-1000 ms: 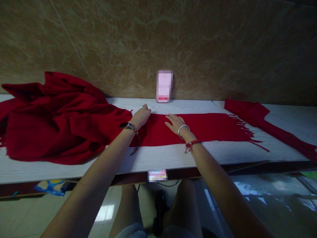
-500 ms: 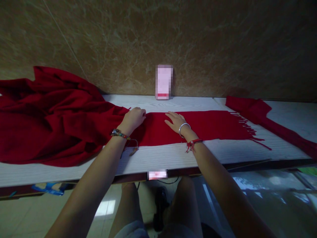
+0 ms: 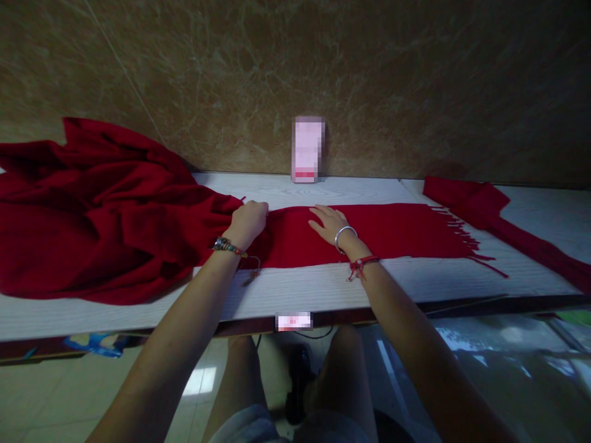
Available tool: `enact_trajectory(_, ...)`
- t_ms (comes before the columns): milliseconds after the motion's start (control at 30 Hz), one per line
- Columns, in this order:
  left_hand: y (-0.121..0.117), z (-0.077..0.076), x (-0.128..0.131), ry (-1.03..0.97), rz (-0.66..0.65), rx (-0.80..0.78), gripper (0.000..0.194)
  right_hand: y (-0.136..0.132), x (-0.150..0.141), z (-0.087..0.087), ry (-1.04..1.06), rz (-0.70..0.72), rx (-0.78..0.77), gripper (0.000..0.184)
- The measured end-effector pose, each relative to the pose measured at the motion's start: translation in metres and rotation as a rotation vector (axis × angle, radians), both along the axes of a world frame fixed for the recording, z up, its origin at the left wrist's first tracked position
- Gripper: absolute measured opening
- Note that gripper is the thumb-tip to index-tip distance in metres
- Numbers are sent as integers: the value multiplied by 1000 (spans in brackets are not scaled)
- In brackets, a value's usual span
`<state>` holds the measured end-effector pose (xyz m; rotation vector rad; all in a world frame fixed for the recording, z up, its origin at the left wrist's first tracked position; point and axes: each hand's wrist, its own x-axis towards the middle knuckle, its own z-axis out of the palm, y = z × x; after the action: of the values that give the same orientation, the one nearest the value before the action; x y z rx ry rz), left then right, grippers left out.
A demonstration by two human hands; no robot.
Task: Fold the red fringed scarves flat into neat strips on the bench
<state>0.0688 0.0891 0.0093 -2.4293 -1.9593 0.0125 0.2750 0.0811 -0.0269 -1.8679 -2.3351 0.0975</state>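
A red scarf (image 3: pixel 392 231) with a fringed right end lies along the white wood-grain tabletop (image 3: pixel 286 289). Its right stretch is flat and smooth, while red cloth is heaped in loose folds at the left. Between these two parts, my left hand (image 3: pixel 248 223) is closed on the scarf with its fingers curled under, so the fingertips are hidden. My right hand (image 3: pixel 330 225) rests flat on the smooth stretch, fingers spread and holding nothing.
Behind the table rises a brown marble-patterned wall (image 3: pixel 277 74). A blurred pinkish box-like item (image 3: pixel 307 151) stands against it. A strip of folded red cloth (image 3: pixel 480 200) lies at the right. Below the front edge hangs a blue packet (image 3: pixel 96 344).
My left hand has shifted slightly left and its fingers have curled in tighter on the scarf. My right hand stays flat in nearly the same spot.
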Motion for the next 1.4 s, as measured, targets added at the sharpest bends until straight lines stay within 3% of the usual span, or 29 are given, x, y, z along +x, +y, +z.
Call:
enact_trajectory(300, 3, 4, -1, -45, 9, 240, 35, 1, 1, -1, 2, 11, 2, 47)
enact_trajectory(633, 8, -4, -3, 1, 0, 105, 36, 1, 1, -3, 10, 13, 21, 45)
enact_trajectory(767, 7, -5, 0, -21, 8, 124, 37, 1, 1, -3, 10, 8, 27, 46)
enact_trajectory(900, -3, -1, 10, 24, 53, 184, 43, 0, 1, -2, 11, 9, 17, 46)
enact_trajectory(1067, -15, 1, 23, 50, 95, 118, 45, 1, 1, -2, 11, 9, 19, 46)
enact_trajectory(1300, -17, 1, 23, 17, 296, 37, 46, 1, 1, -3, 20, 1, 10, 46)
enact_trajectory(1400, -17, -2, 23, 32, 246, 80, 44, 2, 1, -3, 16, 8, 14, 46)
